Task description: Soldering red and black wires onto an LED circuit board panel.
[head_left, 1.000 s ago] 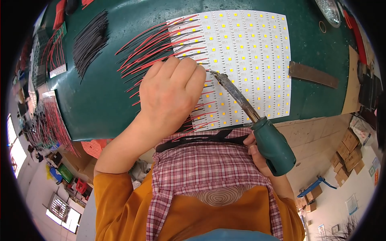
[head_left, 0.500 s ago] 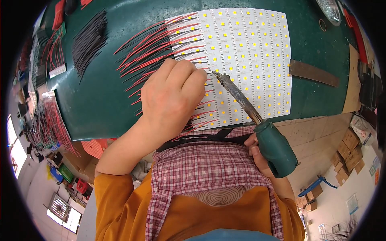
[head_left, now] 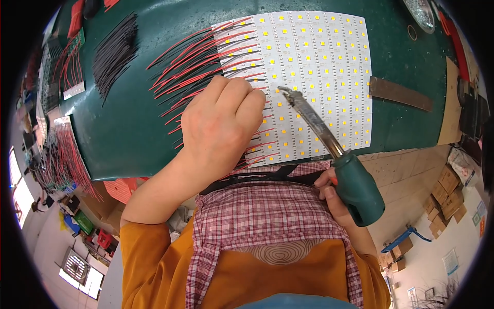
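Observation:
A white LED board with rows of small yellow squares lies on the green mat. Red and black wires stick out from its left edge. My left hand rests over that edge with curled fingers closed together; the fingertips and whatever they pinch are hidden. A red wire end shows beside them. My right hand, low at the right, is closed on a soldering iron with a thick green handle. The iron's dark, crusted tip is over the board, just right of my left fingers; I cannot tell whether it touches.
A bundle of black wires lies on the mat at left. Wired boards with red leads sit at the left edge. A flat brown metal strip lies right of the LED board. A clear dish stands far right.
The soldering iron has shifted a little right, and its tip has drawn away from my left fingers. My left hand has stayed in nearly the same place.

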The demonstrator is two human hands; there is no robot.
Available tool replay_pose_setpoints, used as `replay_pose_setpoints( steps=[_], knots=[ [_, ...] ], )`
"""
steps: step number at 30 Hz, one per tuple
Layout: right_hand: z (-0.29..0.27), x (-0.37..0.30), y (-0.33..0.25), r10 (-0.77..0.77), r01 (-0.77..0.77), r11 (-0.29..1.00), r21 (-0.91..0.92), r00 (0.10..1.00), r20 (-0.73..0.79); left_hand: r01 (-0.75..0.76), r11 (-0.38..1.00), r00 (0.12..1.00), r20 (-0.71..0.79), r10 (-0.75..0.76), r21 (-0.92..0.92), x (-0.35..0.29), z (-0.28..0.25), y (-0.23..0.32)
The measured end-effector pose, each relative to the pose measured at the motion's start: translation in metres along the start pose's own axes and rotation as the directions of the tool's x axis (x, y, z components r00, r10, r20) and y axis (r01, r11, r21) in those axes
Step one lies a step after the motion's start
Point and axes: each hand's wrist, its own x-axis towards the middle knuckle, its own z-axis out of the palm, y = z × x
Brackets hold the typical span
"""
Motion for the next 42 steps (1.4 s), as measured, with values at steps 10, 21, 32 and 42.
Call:
replay_pose_setpoints(
  steps=[10,21,32,42],
  knots=[
    [-0.006,0.012,-0.014,0.101,-0.1,0.864,0.494,0.995,0.024,0.011,1.0,1.0,0.003,-0.011,0.008,0.004,0.002,-0.003],
    [-0.001,0.006,0.018,-0.111,0.13,0.887,0.444,0.991,-0.067,0.013,0.997,0.998,-0.061,-0.018,-0.075,-0.004,-0.012,-0.01],
    [0.004,0.012,0.019,-0.112,0.15,0.905,0.397,0.987,-0.118,0.199,0.939,0.971,0.076,-0.228,0.28,0.008,-0.078,-0.229],
    [0.0,0.011,0.013,-0.092,0.136,0.903,0.408,0.988,-0.126,0.208,0.928,0.968,0.073,-0.241,0.307,0.022,-0.08,-0.226]
  ],
)
